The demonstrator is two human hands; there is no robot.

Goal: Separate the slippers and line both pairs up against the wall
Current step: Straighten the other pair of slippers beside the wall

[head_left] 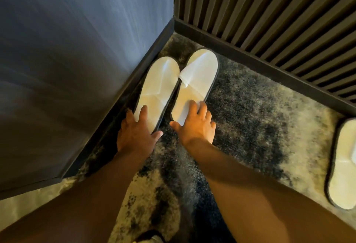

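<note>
Two white slippers with dark edging lie side by side in the corner, toes toward the slatted wall. The left slipper (157,86) runs along the grey wall's baseboard. The right slipper (196,80) lies just beside it, toes almost touching it. My left hand (137,132) holds the left slipper's heel, thumb at its right edge and fingers on its sole. My right hand (196,125) rests on the right slipper's heel with fingers spread and thumb at the heel's left edge. Another white slipper (344,167) lies at the right edge, partly cut off.
A blue-grey wall (77,49) with a dark baseboard stands on the left. A dark vertical-slat wall (279,11) closes the back. Mottled dark and pale carpet (250,117) covers the floor between the corner pair and the slipper at the right.
</note>
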